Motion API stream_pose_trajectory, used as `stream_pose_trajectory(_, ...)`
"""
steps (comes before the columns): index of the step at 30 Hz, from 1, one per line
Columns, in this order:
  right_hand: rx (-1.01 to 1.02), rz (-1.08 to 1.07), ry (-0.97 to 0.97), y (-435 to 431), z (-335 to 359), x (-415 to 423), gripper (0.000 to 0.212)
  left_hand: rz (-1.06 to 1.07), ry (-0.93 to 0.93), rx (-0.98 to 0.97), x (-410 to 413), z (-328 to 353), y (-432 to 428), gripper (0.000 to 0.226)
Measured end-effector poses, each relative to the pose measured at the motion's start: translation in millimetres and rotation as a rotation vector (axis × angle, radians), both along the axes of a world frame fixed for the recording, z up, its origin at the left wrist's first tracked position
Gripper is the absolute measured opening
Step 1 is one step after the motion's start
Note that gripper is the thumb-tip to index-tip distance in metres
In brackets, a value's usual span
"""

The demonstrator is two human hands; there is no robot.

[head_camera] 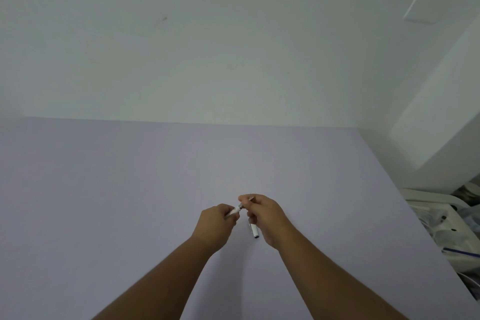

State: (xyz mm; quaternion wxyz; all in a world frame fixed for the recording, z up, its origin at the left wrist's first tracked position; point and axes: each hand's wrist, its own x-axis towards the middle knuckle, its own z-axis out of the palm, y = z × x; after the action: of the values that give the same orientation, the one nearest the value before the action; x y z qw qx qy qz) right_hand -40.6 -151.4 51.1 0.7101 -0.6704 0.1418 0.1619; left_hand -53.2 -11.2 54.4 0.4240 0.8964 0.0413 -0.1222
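Above the pale lilac table (pixel 130 189), my left hand (pixel 217 226) grips a white pen barrel (pixel 233 212) whose grey tip points up and right. My right hand (pixel 265 218) pinches that tip with thumb and forefinger. A second white piece, the pen cap (pixel 254 231), sticks out below my right hand's curled fingers, its dark end pointing toward me. Both hands nearly touch at the pen's tip.
A white wall (pixel 207 47) rises behind the table's far edge. A white block (pixel 441 112) juts from the right. Beyond the table's right edge lies a heap of white frames and clutter (pixel 446 221) with a blue pen (pixel 461 252).
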Motion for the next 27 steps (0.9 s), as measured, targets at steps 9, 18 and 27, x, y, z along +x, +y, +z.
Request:
stream_pose_trajectory(9,0.023,-0.014,0.019,2.9,3.4,-1.2,0.017,0.003,-0.015,-0.004,0.8,2.9,-2.6,0.022)
stream_pose_trajectory(18,0.006,-0.016,0.012,2.5,5.4,-0.3,0.017,0.009,-0.012,-0.004,-1.4,6.0,-4.9,0.022)
stream_pose_trajectory(27,0.04,-0.016,0.034,1.2,4.2,-2.4,0.02,0.02,-0.009,-0.047,-3.1,7.9,-6.1,0.021)
